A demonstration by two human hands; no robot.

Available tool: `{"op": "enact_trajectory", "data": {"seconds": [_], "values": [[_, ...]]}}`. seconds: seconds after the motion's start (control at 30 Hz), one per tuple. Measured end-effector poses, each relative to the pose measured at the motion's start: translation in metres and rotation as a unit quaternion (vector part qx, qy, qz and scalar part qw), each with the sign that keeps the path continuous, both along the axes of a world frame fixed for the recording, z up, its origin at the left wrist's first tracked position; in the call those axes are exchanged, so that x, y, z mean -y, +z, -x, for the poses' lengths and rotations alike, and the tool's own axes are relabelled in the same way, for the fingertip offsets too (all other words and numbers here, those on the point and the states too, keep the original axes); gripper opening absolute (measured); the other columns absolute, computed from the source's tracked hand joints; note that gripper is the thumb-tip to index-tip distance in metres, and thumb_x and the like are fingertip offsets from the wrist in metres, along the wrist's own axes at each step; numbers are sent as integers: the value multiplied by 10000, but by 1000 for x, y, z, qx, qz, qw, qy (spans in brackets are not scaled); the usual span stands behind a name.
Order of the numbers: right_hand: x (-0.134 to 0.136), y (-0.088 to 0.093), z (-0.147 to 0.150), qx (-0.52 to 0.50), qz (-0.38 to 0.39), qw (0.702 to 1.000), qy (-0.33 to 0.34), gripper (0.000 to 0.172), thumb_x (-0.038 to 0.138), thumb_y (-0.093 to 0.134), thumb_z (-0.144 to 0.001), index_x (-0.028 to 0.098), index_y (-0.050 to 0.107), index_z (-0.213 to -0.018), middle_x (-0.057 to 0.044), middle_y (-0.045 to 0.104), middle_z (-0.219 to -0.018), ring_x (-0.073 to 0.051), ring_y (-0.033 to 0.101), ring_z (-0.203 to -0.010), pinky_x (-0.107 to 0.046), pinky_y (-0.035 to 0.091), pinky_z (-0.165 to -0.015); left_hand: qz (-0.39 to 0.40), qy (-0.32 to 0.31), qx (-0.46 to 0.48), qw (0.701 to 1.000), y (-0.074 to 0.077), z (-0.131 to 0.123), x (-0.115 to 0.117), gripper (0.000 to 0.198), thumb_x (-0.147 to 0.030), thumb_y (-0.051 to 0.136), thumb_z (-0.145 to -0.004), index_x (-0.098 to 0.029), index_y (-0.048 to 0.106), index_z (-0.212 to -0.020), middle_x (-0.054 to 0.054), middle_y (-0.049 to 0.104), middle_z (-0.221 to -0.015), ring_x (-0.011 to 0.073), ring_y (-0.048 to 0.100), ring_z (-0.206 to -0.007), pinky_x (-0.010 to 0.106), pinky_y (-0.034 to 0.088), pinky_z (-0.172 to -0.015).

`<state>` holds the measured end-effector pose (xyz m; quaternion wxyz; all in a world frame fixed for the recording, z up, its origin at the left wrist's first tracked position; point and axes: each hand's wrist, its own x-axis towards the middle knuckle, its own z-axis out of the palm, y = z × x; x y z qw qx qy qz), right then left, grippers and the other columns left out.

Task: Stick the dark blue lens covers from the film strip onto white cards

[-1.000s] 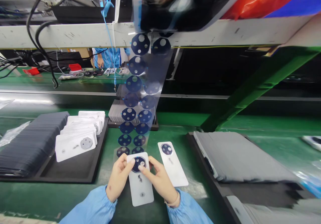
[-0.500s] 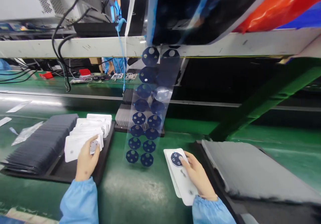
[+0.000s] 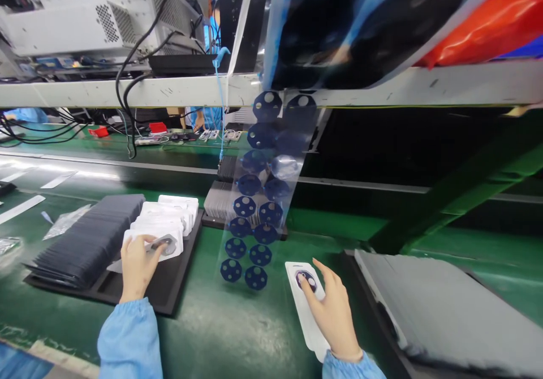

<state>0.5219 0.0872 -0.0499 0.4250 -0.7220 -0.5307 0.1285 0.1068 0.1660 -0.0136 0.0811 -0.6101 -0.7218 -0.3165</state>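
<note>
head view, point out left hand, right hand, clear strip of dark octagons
Left hand (image 3: 139, 268), head view, back of hand
Right hand (image 3: 334, 313), head view, back of hand
Clear strip (image 3: 270, 215), head view, octagon in right column

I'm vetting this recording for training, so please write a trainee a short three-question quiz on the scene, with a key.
1. Multiple choice: what is the left hand touching?
A) the red plastic
B) the white panels
C) the green post

2. True or false: the clear film carries dark discs in a single column.

3. Open: which hand is nearer the grey stack?

Key:
1. B
2. False; the discs run in two columns.
3. The right hand.
</note>
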Motion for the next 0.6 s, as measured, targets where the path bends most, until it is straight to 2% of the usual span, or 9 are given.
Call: {"op": "enact_trajectory", "data": {"seconds": [0.07, 0.13, 0.2, 0.27, 0.33, 0.43, 0.5, 0.57, 0.6], "values": [[2, 7, 7, -55, -24, 998, 3, 508, 505, 532, -829, 169, 543, -1211, -158, 578, -1215, -338, 526, -1127, -523, 409, -957, -65, 19, 89, 994, 3, -9, 6, 284, -420, 670, -756, -203, 588, -920, 61, 701, -900, 279, 670, -903, 451, 483, -914], [5, 15, 17, -123, -67, 990, 10, 525, 458, 556, -853, 197, 471, -1300, -145, 556, -1250, -304, 560, -1089, -496, 449, -930, -154, 39, 188, 969, 4, -23, 11, 434, -428, 684, -773, -198, 566, -1122, 65, 710, -951, 250, 697, -872, 389, 538, -829], [8, 24, 29, -159, -128, 979, 22, 567, 395, 562, -881, 225, 371, -1387, -142, 520, -1298, -270, 586, -1057, -471, 481, -903, -212, 30, 229, 950, 4, -40, 13, 573, -415, 704, -780, -190, 504, -1268, 88, 716, -1028, 244, 709, -900, 363, 557, -817], [12, 33, 41, -125, -193, 972, 37, 580, 321, 575, -892, 240, 336, -1414, -141, 497, -1324, -267, 572, -1089, -478, 477, -919, -214, -27, 178, 960, 5, -55, 15, 497, -388, 675, -820, -201, 547, -1262, 91, 726, -1060, 247, 712, -924, 350, 563, -830], [14, 41, 53, -39, -249, 965, 72, 574, 239, 602, -882, 239, 361, -1403, -140, 485, -1340, -285, 520, -1179, -501, 446, -966, -179, -138, 74, 971, 8, -69, 17, 355, -327, 614, -879, -224, 606, -1219, 70, 735, -1076, 228, 716, -926, 311, 562, -845], [16, 51, 66, 82, -281, 945, 146, 580, 159, 624, -860, 223, 392, -1388, -144, 473, -1356, -300, 460, -1253, -506, 423, -998, -141, -298, -47, 943, 16, -85, 24, 375, -164, 528, -925, -248, 568, -1288, 45, 725, -1128, 179, 718, -918, 241, 550, -853], [16, 56, 73, 120, -277, 936, 181, 564, 142, 618, -859, 208, 407, -1377, -150, 469, -1358, -299, 461, -1250, -493, 437, -985, -191, -315, -57, 928, 21, -94, 30, 469, -98, 541, -905, -243, 505, -1350, 52, 713, -1154, 171, 717, -914, 237, 543, -862], [16, 58, 79, 129, -273, 932, 200, 546, 131, 605, -862, 194, 414, -1369, -154, 470, -1353, -297, 460, -1251, -483, 441, -981, -256, -265, -10, 930, 23, -101, 34, 466, -94, 567, -888, -226, 515, -1332, 61, 724, -1113, 183, 714, -905, 261, 546, -856], [16, 59, 82, 128, -272, 932, 205, 535, 126, 598, -865, 190, 418, -1364, -153, 472, -1348, -294, 458, -1253, -478, 440, -984, -259, -234, 19, 937, 23, -103, 34, 406, -115, 560, -893, -216, 555, -1286, 66, 730, -1075, 192, 711, -898, 278, 547, -846]]}}
